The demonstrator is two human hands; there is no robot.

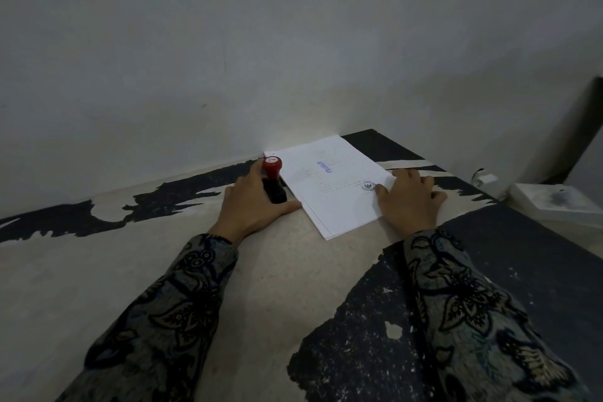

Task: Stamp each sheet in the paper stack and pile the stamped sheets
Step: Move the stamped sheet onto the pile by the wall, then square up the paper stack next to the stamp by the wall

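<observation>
Lying at one o'clock against the wall, the paper stack (pixel 329 186) carries a blue heading (too blurred to read) and a round seal, right hand (pixel 408 197) flat on its three-o'clock edge, left hand (pixel 253 206) spread beside the red-topped stamp (pixel 273 179).

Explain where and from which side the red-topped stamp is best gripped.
Grip the stamp by its red knob, coming from above and the left. It stands upright on the table, knob uppermost, with the paper stack close on its right. The left hand already lies beside it, so that hand seems best placed.
</observation>
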